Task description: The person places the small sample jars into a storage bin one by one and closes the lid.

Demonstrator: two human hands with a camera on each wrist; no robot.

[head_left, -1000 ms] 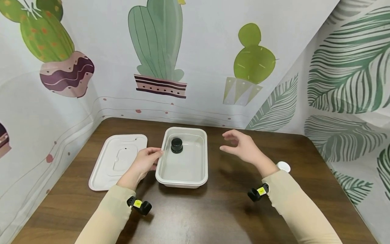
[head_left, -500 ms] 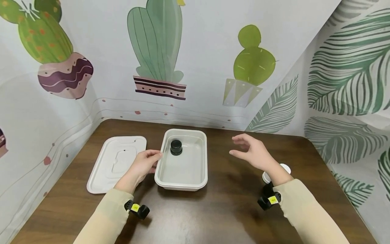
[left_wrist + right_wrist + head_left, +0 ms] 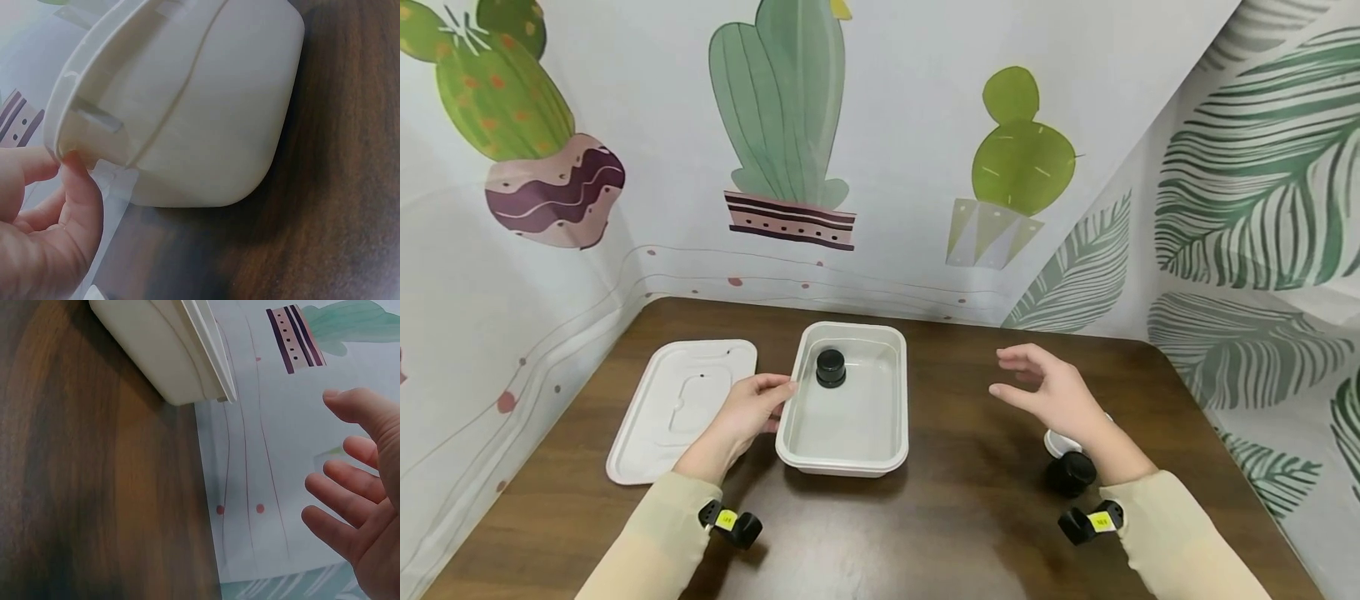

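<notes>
A pale, rounded rectangular plastic container [image 3: 846,433] stands lidless on the table, with a small black round capped object [image 3: 831,368] inside near its far left. My left hand [image 3: 751,407] pinches the container's left rim between thumb and fingers, which the left wrist view shows close up at the rim [image 3: 59,119]. My right hand [image 3: 1054,392] hovers to the right of the container, fingers parted and lightly bent, holding nothing. Under that forearm are a white round object [image 3: 1058,444], partly hidden, and a black round object [image 3: 1070,473] in front of it.
The white lid [image 3: 673,408] lies flat to the left, partly behind the left hand. A dark brown wooden table [image 3: 850,533] bears everything. Cloth printed with cacti and leaves [image 3: 910,167] hangs along its back and sides.
My right hand has moved rightward and a little nearer, bringing the black object by its forearm into sight. The left hand keeps its pinch on the container, and the view has shifted slightly.
</notes>
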